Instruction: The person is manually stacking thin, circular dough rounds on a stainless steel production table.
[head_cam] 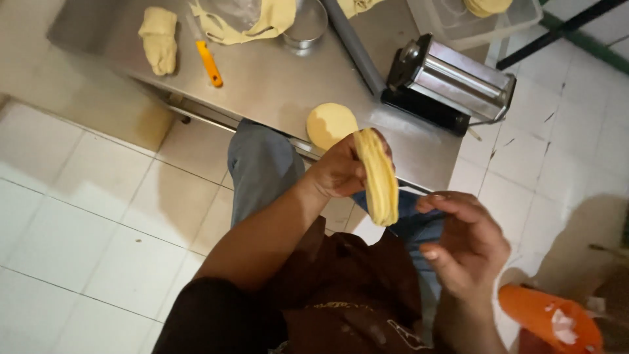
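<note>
The folded dough piece (pixel 378 178) is long and narrow, pale yellow, with soft layered edges. Its long axis runs almost vertical in the view; the upper end points toward the counter (pixel 275 85) and the lower end hangs free above the person's lap. The left hand (pixel 341 172) holds it by the upper part, fingers closed around the dough. The right hand (pixel 468 242) is just beside the lower end, open and half curled, holding nothing. On the steel counter, which is smooth and shiny, a flat round dough disc (pixel 331 124) lies near the edge. Beside it stands a metal pasta roller (pixel 452 82) with a dark base. Farther back lie an orange-handled knife (pixel 208 62), a dough lump (pixel 159 39) and a thin dough sheet (pixel 259 23).
</note>
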